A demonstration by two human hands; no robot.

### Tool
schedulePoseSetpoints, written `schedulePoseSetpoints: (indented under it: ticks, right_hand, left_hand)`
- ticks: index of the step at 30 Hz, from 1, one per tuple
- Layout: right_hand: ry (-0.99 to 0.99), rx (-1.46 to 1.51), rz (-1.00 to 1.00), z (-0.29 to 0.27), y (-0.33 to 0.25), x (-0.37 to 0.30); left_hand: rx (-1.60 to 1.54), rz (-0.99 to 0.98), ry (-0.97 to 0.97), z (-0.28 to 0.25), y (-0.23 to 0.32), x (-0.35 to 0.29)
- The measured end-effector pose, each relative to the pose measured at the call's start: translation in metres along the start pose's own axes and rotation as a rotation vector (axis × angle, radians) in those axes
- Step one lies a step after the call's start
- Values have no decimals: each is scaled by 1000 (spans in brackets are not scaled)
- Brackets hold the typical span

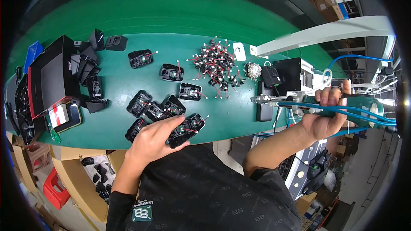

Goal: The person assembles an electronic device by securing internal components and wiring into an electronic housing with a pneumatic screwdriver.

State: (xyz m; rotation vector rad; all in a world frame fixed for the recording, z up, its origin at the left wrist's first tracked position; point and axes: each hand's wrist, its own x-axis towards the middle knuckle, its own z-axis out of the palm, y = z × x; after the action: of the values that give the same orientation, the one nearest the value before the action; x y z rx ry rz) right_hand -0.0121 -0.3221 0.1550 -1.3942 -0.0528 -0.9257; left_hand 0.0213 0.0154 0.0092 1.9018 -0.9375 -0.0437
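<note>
At the front edge of the green bench, my left hand [156, 139] is closed round a black plastic housing [179, 139] with a small board and red wires inside. Another open housing [196, 122] lies just beyond it. Over at the right, my right hand [325, 117] wraps round a green power screwdriver [357, 106] with a long metal nose and blue hoses alongside. Its tip [259, 99] points left over the bench. More open black housings [139, 103] lie beyond my left hand, several with red wires sticking out.
A heap of small wired parts [216, 66] covers the bench's back middle. A pile of small metal pieces [253, 71] sits beside a black and white device [289, 75]. At left stand a black bin [49, 79] and stacked black shells [85, 66]. Below is a cardboard box [77, 179].
</note>
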Motion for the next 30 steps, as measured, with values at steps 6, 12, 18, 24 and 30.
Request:
schedulePoseSetpoints:
  ticks: [6,12,18,24,30]
  right_hand:
    - [-22,31,35,8,7,1]
    - [98,70,20,10,18,-2]
    - [115,52,61,25,34,7]
    - [95,50,93,24,23,3]
    - [79,-1,179,20,24,4]
  left_hand:
    - [1,0,-10,-1,-5,2]
    - [53,-40,-60,-5,-5,6]
    - [67,-101,-24,-12,-14,-12]
    - [110,-282,-129,-21,15,11]
    - [175,-194,-87,-11,5,9]
